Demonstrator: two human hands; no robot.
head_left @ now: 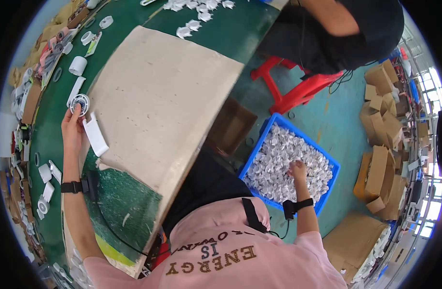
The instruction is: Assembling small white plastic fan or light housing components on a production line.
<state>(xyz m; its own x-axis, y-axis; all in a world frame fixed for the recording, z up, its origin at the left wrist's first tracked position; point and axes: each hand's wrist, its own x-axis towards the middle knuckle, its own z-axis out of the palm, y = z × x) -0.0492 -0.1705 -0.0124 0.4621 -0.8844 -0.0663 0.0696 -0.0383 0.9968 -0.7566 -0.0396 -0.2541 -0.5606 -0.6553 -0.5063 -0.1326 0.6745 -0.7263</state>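
Observation:
My left hand [72,129] is closed at the left side of the workbench, with its thumb on a white round plastic part [85,102] that has a ring-shaped rim and a darker centre. Close by, a white curved plastic piece [96,136] lies on the edge of the beige board, and a long white strip-like piece [75,91] lies just beyond. Out to the right, my right hand [298,169] reaches into a blue crate [260,138] full of small white pronged plastic parts [278,154]. Its fingers are curled together among them; whatever they grip is too small to make out.
A beige board [158,96] covers much of the green bench [221,36]. Small white parts [194,24] lie at the far end. A person in black [336,43] sits on a red stool [278,86]. Cardboard boxes [382,173] stand along the right.

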